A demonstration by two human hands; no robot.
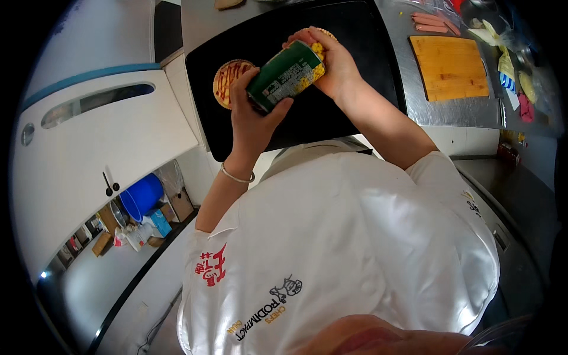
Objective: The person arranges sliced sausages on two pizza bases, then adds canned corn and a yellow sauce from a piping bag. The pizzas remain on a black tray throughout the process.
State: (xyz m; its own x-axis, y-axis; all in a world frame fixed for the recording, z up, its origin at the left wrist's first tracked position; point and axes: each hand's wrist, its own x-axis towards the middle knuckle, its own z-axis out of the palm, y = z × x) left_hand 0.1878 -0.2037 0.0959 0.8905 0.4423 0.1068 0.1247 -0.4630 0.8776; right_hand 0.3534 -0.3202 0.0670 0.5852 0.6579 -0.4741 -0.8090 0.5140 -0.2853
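Desk (449, 115): stainless steel, running across the top of my view, curved by the lens

On it, left to right:
- black tray (355, 71), large and flat, taking up the middle; a round sauce-streaked base (228, 80) lies at its left side, a second one is mostly hidden behind the can I hold
- wooden cutting board (449, 66), bare, just right of the tray
- pink sausage strips (432, 23), side by side beyond the board
- pale yellow-green scraps and packets (503, 53) at the right end, too blurred to sort
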